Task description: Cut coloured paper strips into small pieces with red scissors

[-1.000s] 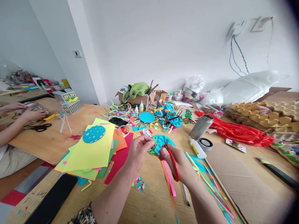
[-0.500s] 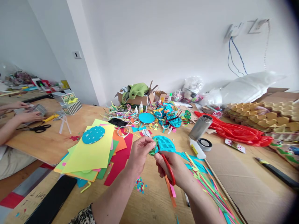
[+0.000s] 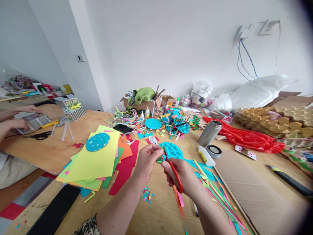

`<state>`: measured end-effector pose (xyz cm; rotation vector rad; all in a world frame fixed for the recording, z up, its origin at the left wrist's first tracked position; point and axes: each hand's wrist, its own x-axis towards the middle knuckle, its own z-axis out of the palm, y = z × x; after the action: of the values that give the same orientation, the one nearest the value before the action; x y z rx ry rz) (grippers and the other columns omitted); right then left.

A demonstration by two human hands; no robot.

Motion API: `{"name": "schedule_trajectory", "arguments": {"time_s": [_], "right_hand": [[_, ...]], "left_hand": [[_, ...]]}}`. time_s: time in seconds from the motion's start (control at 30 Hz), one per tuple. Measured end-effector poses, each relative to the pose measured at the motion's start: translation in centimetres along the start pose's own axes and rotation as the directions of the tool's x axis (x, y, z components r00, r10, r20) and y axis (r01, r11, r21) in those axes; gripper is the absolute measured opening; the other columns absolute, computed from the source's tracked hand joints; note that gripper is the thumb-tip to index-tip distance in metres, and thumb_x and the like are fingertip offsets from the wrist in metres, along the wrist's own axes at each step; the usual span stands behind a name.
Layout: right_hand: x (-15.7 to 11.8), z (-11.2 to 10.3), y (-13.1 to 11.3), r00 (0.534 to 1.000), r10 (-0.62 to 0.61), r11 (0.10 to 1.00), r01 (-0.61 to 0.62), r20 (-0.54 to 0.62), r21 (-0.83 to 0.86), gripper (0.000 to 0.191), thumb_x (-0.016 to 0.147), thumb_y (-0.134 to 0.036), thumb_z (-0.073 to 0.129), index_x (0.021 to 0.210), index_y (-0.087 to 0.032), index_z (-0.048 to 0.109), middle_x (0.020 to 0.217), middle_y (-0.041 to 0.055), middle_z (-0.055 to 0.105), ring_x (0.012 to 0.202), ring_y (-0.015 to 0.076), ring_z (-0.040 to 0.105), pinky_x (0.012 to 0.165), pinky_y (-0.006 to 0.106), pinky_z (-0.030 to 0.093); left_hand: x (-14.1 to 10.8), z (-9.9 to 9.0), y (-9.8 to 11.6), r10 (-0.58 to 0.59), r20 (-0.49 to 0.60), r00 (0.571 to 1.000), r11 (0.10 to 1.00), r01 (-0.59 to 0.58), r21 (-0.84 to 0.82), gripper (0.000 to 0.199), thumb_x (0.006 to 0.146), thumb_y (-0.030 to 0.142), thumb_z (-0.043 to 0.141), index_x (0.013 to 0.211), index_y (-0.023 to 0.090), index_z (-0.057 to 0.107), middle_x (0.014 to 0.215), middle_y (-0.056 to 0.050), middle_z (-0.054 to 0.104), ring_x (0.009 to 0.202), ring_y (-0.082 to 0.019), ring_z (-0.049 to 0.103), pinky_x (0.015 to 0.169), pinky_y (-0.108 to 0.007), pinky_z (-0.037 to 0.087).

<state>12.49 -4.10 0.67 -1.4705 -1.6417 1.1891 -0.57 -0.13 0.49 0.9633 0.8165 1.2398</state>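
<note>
Left hand: fingers pinched your green piece.
Right hand: fingers curled round red scissors.
Blades: moved toward nine o'clock, apparently cutting.

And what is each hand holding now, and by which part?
The right hand holds the red-handled scissors by the handles; the left hand pinches a small green piece, exact spot hidden by fingers.

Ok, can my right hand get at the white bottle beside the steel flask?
Probably not: your right hand holds the red scissors, though only loose paper seems to lie between it and the white bottle.
</note>
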Motion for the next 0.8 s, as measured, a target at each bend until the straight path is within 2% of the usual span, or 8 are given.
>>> {"name": "schedule_trajectory", "arguments": {"time_s": [0.23,0.47,0.8], "right_hand": [[0.0,0.0,-0.3,0.999,0.041,0.997,-0.040,0.001,-0.063,0.046,0.080,-0.061,0.050,0.063,-0.019,0.048,0.048,-0.0003,0.057,0.041,0.0132,0.057,0.040,0.020,0.037],[0.4,-0.1,0.8,1.000,-0.022,0.997,0.022,-0.002,-0.070,0.042,0.085,-0.057,0.047,0.066,-0.019,0.049,0.050,-0.0006,0.059,0.043,0.0131,0.057,0.040,0.020,0.036],[0.2,-0.3,0.3,0.999,-0.049,0.990,0.049,0.007,-0.135,0.042,0.087,-0.055,0.045,0.066,-0.019,0.049,0.052,0.0006,0.060,0.044,0.0134,0.058,0.042,0.020,0.038]], "left_hand": [[-0.3,0.3,0.3,0.075,-0.067,0.995,0.996,-0.071,0.061,0.015,0.064,0.025,0.070,0.064,0.014,0.060,0.056,0.003,0.054,0.056,-0.009,0.047,0.057,-0.022,0.036],[-0.3,0.5,0.1,0.065,-0.080,0.995,0.997,-0.062,0.036,0.015,0.064,0.025,0.070,0.063,0.014,0.059,0.056,0.002,0.055,0.056,-0.009,0.048,0.057,-0.023,0.037],[-0.4,0.8,-0.4,0.033,-0.106,0.994,0.999,-0.036,-0.027,0.017,0.063,0.025,0.072,0.063,0.014,0.059,0.056,0.003,0.056,0.056,-0.009,0.048,0.056,-0.022,0.036]]}}
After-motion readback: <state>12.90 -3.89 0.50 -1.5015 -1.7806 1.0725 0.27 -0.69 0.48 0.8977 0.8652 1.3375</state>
